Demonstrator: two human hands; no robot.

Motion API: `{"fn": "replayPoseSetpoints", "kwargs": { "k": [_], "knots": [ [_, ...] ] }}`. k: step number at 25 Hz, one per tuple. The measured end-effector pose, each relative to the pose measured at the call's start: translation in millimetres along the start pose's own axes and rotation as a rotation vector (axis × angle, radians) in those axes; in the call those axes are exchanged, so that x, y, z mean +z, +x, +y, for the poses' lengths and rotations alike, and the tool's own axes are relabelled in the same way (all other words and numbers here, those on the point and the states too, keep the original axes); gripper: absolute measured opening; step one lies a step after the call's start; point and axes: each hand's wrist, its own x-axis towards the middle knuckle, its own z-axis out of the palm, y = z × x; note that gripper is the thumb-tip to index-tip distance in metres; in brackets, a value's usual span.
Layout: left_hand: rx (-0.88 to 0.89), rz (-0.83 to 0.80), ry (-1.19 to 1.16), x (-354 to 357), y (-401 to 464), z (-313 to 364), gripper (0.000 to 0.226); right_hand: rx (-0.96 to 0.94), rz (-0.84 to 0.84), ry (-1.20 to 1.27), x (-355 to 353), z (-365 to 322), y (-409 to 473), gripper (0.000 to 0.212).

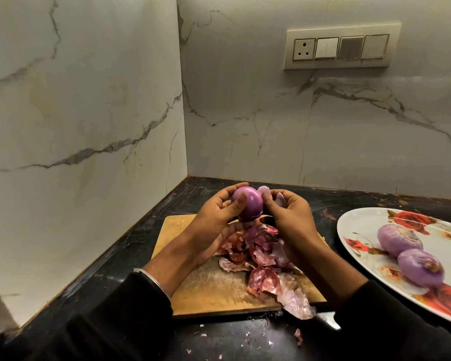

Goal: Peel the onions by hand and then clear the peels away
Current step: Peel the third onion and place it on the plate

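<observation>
My left hand (214,217) grips a purple onion (249,204) above the wooden cutting board (214,287), thumb across its front. My right hand (289,217) pinches a pale flap of skin (267,191) at the onion's right side. A heap of reddish onion peels (263,264) lies on the board under both hands. Two peeled onions (399,239) (421,267) rest on a white floral plate (357,225) at the right.
A knife blade (326,320) pokes out below my right sleeve at the board's front edge. Small peel scraps (297,336) dot the dark counter (115,269). Marble walls close the corner at left and behind; a switch panel (341,48) sits on the back wall.
</observation>
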Motion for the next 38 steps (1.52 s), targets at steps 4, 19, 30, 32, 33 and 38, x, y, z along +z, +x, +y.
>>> {"fn": "replayPoseSetpoints", "kwargs": {
  "k": [4, 19, 30, 32, 33, 38],
  "knots": [
    [-0.004, -0.006, 0.068, 1, -2, -1, 0.043, -0.044, 0.068, -0.08, -2, 2, 2, 0.013],
    [-0.011, -0.04, -0.21, -4, 0, 5, 0.042, 0.123, 0.059, 0.218, 2, -13, -5, 0.018],
    [0.031, 0.235, -0.146, -6, 6, 4, 0.034, -0.318, -0.054, -0.645, 8, -3, -13, 0.023],
    [0.019, 0.256, -0.143, -7, 6, 4, 0.05, -0.307, 0.0, -0.521, 8, -6, -12, 0.018],
    [0.013, 0.257, -0.142, -7, 6, 4, 0.055, -0.302, 0.018, -0.463, 7, -7, -11, 0.018],
    [0.0, 0.192, -0.104, -5, 4, 2, 0.04, -0.318, 0.002, -0.382, 8, -7, -12, 0.027]
  ]
}}
